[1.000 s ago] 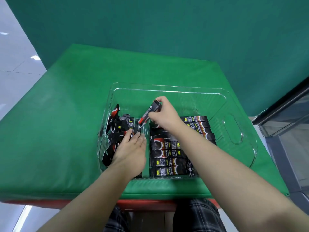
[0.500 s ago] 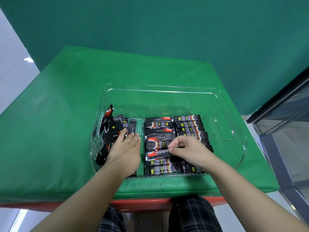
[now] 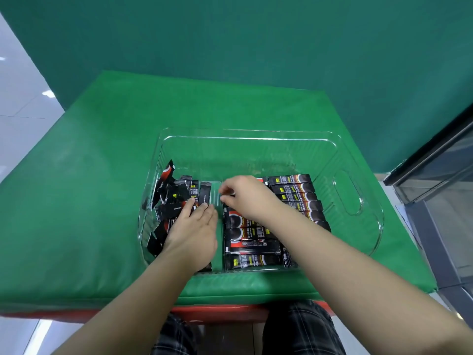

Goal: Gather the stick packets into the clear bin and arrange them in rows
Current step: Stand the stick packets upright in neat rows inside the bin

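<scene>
Mostly black/red stick packets [image 3: 252, 245] in clear bin [image 3: 345, 175]; left hand [image 3: 193, 230] flat, right hand [image 3: 245, 196] grip unclear

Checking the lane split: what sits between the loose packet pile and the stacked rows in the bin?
Head view: a bare strip of clear bin floor separates the loose pile from the stacked rows; the right hand reaches over its far end.

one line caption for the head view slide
Left hand rests on loose stick packets; right hand tidies rows in clear bin.

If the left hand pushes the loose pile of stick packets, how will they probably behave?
The loose stick packets look thin and light, so they would probably slide and overlap. Their glossy film may be slippery under the flat left hand. Several lean on the clear bin wall and could topple.
</scene>
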### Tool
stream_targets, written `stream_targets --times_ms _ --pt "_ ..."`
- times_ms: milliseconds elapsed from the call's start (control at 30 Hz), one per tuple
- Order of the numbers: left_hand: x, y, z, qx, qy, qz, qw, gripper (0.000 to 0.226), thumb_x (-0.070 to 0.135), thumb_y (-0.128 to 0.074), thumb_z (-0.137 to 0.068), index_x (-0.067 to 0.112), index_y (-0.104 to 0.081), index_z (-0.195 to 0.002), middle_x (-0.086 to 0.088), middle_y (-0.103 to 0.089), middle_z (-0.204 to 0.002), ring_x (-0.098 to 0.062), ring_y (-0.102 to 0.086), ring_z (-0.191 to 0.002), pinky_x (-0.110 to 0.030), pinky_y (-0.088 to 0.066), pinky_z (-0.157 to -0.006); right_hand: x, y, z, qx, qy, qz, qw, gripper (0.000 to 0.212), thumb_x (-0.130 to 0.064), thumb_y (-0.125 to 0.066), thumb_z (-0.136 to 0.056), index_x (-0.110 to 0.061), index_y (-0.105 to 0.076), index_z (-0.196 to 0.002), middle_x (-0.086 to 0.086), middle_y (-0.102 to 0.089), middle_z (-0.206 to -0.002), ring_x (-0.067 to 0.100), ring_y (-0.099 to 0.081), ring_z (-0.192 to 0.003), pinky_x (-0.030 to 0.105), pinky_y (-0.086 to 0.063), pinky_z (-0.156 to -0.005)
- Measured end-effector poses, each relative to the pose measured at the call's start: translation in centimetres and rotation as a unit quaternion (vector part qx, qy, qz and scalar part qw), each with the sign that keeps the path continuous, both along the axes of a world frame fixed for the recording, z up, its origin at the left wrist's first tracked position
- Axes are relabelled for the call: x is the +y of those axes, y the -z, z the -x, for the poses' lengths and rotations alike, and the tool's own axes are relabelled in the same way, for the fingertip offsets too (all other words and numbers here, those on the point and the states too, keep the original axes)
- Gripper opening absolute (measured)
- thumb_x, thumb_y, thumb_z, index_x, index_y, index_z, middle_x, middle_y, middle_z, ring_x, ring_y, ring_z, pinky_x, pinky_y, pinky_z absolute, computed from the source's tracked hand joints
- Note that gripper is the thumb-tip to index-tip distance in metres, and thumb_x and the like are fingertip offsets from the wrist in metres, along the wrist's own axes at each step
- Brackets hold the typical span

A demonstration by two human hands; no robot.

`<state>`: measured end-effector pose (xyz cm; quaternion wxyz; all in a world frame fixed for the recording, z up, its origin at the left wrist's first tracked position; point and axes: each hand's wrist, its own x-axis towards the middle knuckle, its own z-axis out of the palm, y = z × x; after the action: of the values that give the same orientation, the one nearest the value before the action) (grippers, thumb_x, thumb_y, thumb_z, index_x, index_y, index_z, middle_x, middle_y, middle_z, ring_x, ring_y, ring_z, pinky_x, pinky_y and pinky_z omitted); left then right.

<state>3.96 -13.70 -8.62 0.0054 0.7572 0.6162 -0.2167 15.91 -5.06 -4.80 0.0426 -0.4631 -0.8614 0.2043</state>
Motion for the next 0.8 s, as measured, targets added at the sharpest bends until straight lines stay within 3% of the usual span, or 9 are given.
stream_targets --times_ms 100,233,400,500,600,667,733,800 --pt "0.0 0.0 0.0 -0.008 0.0 -0.008 1.0 0.058 0.031 -0.016 -0.103 0.005 -0.006 -0.154 -0.011 -0.006 -0.163 -0.023 -0.002 -0.15 -0.048 0.012 -0.117 2.4 0.9 3.5 -0.06 -0.035 -0.032 0.997 0.026 -0.02 -0.057 -0.092 -0.012 -0.065 -0.115 0.01 -0.066 -0.115 0.029 -0.061 -0.106 0.038 -0.051 -0.088" --pt "0.0 0.0 0.1 -0.013 0.004 -0.018 1.0 0.058 0.032 -0.019 -0.103 0.004 -0.009 -0.153 -0.012 -0.011 -0.162 -0.025 -0.006 -0.149 -0.048 0.011 -0.117 3.5 1.4 6.2 -0.147 -0.035 -0.041 0.988 0.021 -0.017 -0.064 -0.089 -0.005 -0.062 -0.105 0.012 -0.066 -0.106 0.03 -0.063 -0.099 0.031 -0.044 -0.069" --pt "0.0 0.2 0.2 -0.014 0.006 -0.023 1.0 0.059 0.032 -0.022 -0.103 0.003 -0.013 -0.153 -0.012 -0.015 -0.161 -0.026 -0.007 -0.149 -0.048 0.011 -0.117 3.1 1.6 7.1 -0.171 -0.06 -0.019 0.983 0.018 -0.008 -0.061 -0.088 -0.002 -0.061 -0.105 0.014 -0.063 -0.107 0.03 -0.061 -0.097 0.031 -0.041 -0.069" --pt "0.0 0.3 0.2 -0.02 0.004 -0.03 0.999 0.059 0.032 -0.023 -0.102 0.003 -0.014 -0.153 -0.013 -0.016 -0.16 -0.026 -0.009 -0.148 -0.047 0.011 -0.117 3.4 1.7 6.9 -0.165 -0.059 -0.004 0.985 0.01 -0.013 -0.066 -0.085 -0.008 -0.06 -0.091 0.012 -0.059 -0.09 0.03 -0.054 -0.081 0.029 -0.039 -0.067" --pt "0.0 0.3 0.2 -0.023 0.0 -0.027 0.999 0.059 0.031 -0.022 -0.103 0.003 -0.012 -0.153 -0.013 -0.013 -0.161 -0.026 -0.007 -0.149 -0.047 0.013 -0.117 3.9 2.1 6.6 -0.14 -0.039 -0.009 0.989 0.021 -0.014 -0.068 -0.085 -0.01 -0.052 -0.072 0.002 -0.048 -0.064 0.027 -0.052 -0.072 0.028 -0.037 -0.063" --pt "-0.1 0.2 0.2 -0.025 -0.002 -0.027 0.999 0.058 0.031 -0.021 -0.103 0.005 -0.01 -0.154 -0.012 -0.01 -0.162 -0.025 -0.005 -0.149 -0.046 0.013 -0.116 4.0 2.0 6.4 -0.106 -0.03 -0.025 0.994 0.008 -0.014 -0.067 -0.086 -0.008 -0.063 -0.084 0.003 -0.057 -0.071 0.029 -0.06 -0.08 0.028 -0.041 -0.064" --pt "0.0 0.2 0.2 -0.024 -0.002 -0.025 0.999 0.058 0.03 -0.02 -0.103 0.005 -0.008 -0.154 -0.012 -0.007 -0.162 -0.025 -0.003 -0.15 -0.047 0.013 -0.116 4.2 1.5 5.7 -0.049 -0.008 -0.037 0.998 0.018 -0.02 -0.065 -0.087 -0.008 -0.065 -0.1 0.01 -0.064 -0.095 0.03 -0.061 -0.092 0.033 -0.047 -0.073" --pt "0.0 0.1 0.2 -0.018 0.0 -0.02 1.0 0.057 0.03 -0.017 -0.103 0.006 -0.005 -0.154 -0.012 -0.003 -0.162 -0.024 -0.001 -0.15 -0.047 0.013 -0.116 4.2 0.6 4.3 0.013 0.026 -0.056 0.998 0.018 -0.022 -0.065 -0.088 -0.01 -0.063 -0.101 0.01 -0.065 -0.101 0.029 -0.06 -0.095 0.036 -0.049 -0.08"
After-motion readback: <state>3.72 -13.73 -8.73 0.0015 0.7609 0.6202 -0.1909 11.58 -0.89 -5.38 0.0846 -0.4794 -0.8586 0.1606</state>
